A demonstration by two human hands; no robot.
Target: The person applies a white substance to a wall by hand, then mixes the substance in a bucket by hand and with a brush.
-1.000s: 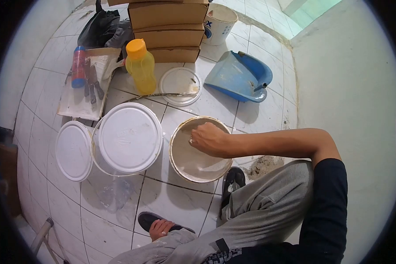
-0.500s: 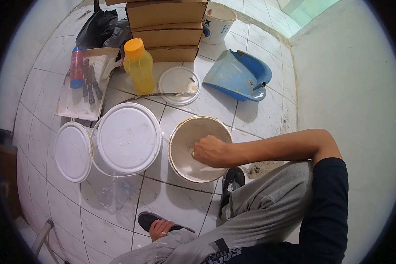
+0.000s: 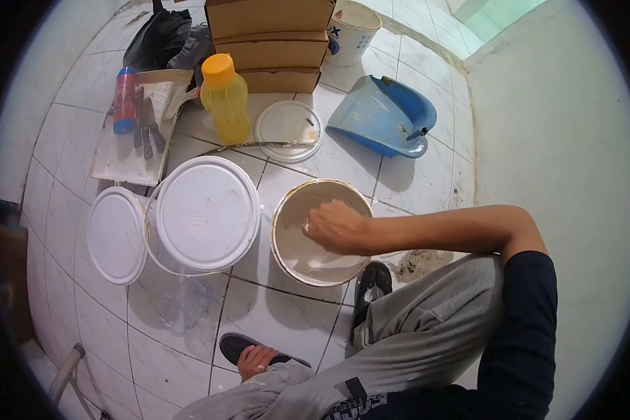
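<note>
My right hand (image 3: 339, 228) is inside the open white bucket (image 3: 287, 262), reaching in from the right. Its fingers are curled closed, with a bit of white at the fingertips. What they hold, if anything, is hidden by the hand. A whitish coating covers the inner wall and bottom of the bucket. Lower down, my left hand (image 3: 257, 360) rests over the dark shoe (image 3: 234, 344) on my left foot, fingers laid out, holding nothing. Just left of the open bucket stands a lidded white bucket (image 3: 206, 213), its wire handle hanging down.
A smaller white lid (image 3: 117, 234) lies at left. Behind are a tray (image 3: 122, 164) with scrapers (image 3: 147, 133), a yellow bottle (image 3: 225, 105), a flat round lid (image 3: 273, 115), a blue dustpan (image 3: 378, 119), cardboard boxes (image 3: 269, 52) and another bucket (image 3: 353, 35). A wall (image 3: 553, 119) rises at right.
My right hand has risen slightly within the bucket, staying closed. My left hand stays on the shoe. The view has shifted a little, so the floor things appear slightly higher.
</note>
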